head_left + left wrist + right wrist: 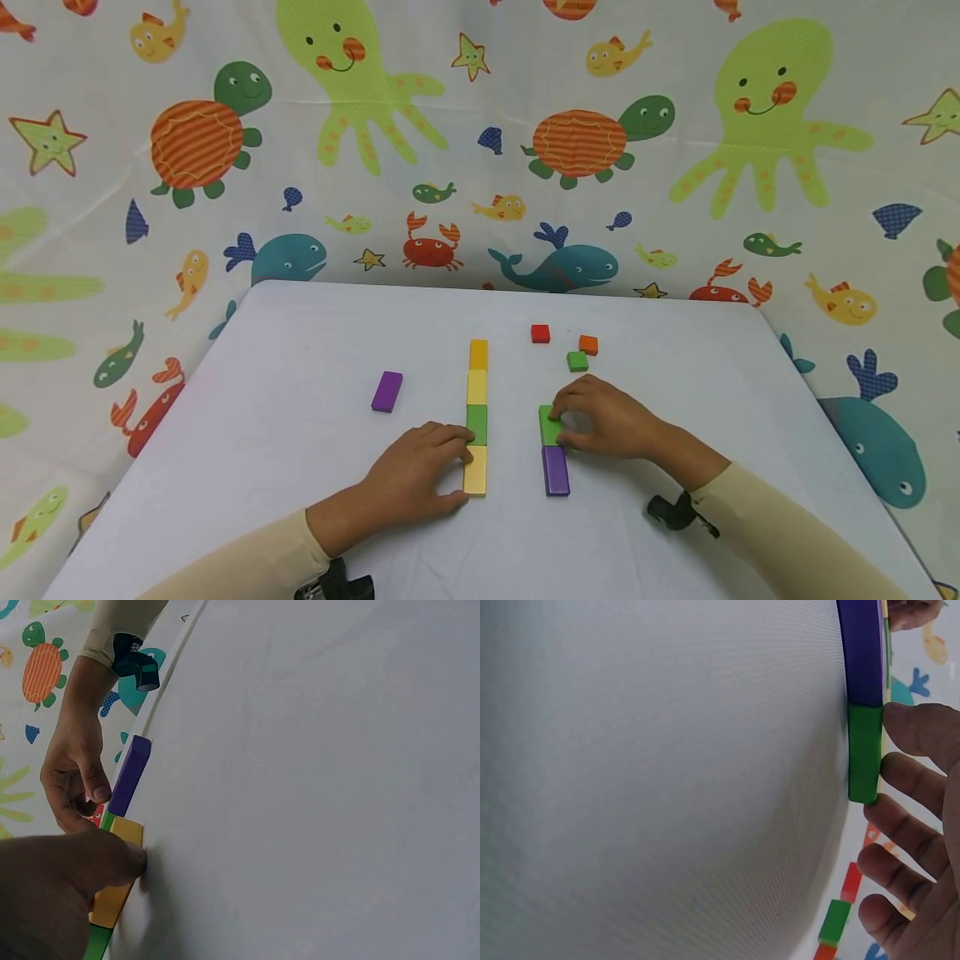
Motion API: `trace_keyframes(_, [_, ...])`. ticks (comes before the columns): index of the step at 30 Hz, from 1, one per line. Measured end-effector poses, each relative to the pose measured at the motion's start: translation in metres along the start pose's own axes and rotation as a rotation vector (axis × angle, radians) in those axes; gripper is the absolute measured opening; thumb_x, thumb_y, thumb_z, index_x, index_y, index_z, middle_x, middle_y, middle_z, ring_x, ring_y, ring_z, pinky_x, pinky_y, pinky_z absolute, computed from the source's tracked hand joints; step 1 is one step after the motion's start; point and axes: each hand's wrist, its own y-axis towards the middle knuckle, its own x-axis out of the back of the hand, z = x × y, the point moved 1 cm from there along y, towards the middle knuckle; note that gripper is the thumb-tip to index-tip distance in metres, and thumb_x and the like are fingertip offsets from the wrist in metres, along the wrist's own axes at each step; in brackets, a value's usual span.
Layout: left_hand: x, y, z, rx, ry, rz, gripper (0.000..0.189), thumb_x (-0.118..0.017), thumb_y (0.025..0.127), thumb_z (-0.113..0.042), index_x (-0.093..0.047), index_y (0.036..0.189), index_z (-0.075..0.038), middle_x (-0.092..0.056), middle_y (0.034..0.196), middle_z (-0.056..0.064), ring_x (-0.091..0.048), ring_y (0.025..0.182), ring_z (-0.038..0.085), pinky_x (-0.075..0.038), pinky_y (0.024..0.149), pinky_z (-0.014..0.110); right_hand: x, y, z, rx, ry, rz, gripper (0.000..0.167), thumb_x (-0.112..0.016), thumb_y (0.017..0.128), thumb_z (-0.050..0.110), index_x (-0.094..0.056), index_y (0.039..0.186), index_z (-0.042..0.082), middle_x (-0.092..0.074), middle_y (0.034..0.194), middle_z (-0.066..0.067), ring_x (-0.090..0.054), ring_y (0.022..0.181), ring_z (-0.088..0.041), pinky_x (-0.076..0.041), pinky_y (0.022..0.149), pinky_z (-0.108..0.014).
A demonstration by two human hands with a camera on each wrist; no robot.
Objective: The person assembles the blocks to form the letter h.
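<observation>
In the head view a column of end-to-end blocks has an orange-yellow block point(478, 355) at its far end, then a yellow block point(477, 387), a green block point(477, 423) and a nearest yellow block point(476, 473). My left hand point(412, 471) holds that nearest block, thumb by its near end and fingertips at the green one's edge. To the right, another green block point(550, 427) meets the end of a purple block point(556, 472). My right hand point(611, 421) pinches this green block with thumb and finger; the other fingers spread beside it in the right wrist view.
A second purple block point(387, 392) lies left of the column. Beyond my right hand are small red point(540, 334), orange point(588, 344) and green point(577, 361) blocks. The white table point(322, 333) backs onto a cloth point(420, 83) printed with sea animals.
</observation>
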Motion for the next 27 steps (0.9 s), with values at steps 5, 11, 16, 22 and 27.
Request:
trace_keyframes(5, [0.0, 0.0, 0.0, 0.003, -0.003, 0.003, 0.036, -0.086, 0.081, -0.039, -0.068, 0.108, -0.023, -0.062, 0.135, -0.005, -0.056, 0.123, 0.015, -0.05, 0.099, 0.039, 0.0, 0.0, 0.0, 0.002, -0.003, -0.002, 0.03, -0.083, 0.086, 0.035, -0.074, 0.114, 0.029, -0.064, 0.125, 0.01, -0.051, 0.125, -0.016, -0.048, 0.105, -0.042])
trace_keyframes(11, [0.0, -0.001, 0.0, -0.003, 0.006, -0.001, 0.036, -0.085, 0.081, -0.039, -0.068, 0.108, -0.022, -0.062, 0.134, -0.005, -0.056, 0.123, 0.016, -0.05, 0.099, 0.039, 0.004, 0.008, 0.003, 0.008, -0.002, -0.022, 0.034, -0.084, 0.085, 0.035, -0.073, 0.116, 0.027, -0.063, 0.127, 0.008, -0.051, 0.126, -0.017, -0.048, 0.105, -0.044])
trace_keyframes(16, [0.0, -0.002, 0.0, -0.004, 0.004, -0.004, 0.037, -0.086, 0.08, -0.039, -0.068, 0.107, -0.022, -0.062, 0.134, -0.005, -0.056, 0.122, 0.016, -0.05, 0.098, 0.039, 0.008, 0.025, 0.008, 0.002, -0.032, -0.021, 0.038, -0.082, 0.087, 0.036, -0.071, 0.121, 0.024, -0.064, 0.126, 0.01, -0.053, 0.124, -0.016, -0.049, 0.103, -0.042])
trace_keyframes(22, [-0.001, -0.001, 0.0, 0.015, 0.006, 0.02, 0.037, -0.085, 0.081, -0.04, -0.068, 0.109, -0.023, -0.061, 0.136, -0.005, -0.055, 0.124, 0.015, -0.049, 0.101, 0.039, 0.015, 0.052, 0.018, -0.005, -0.029, -0.006, 0.042, -0.081, 0.088, 0.038, -0.071, 0.125, 0.023, -0.065, 0.127, 0.009, -0.051, 0.127, -0.017, -0.05, 0.102, -0.042])
trace_keyframes(27, [-0.002, -0.001, -0.001, 0.006, -0.002, 0.019, 0.037, -0.085, 0.082, -0.04, -0.068, 0.109, -0.022, -0.061, 0.136, -0.005, -0.056, 0.124, 0.016, -0.05, 0.1, 0.04, 0.02, 0.072, 0.025, -0.003, -0.011, 0.017, 0.046, -0.08, 0.088, 0.039, -0.069, 0.129, 0.022, -0.064, 0.132, 0.008, -0.05, 0.131, -0.017, -0.047, 0.106, -0.044])
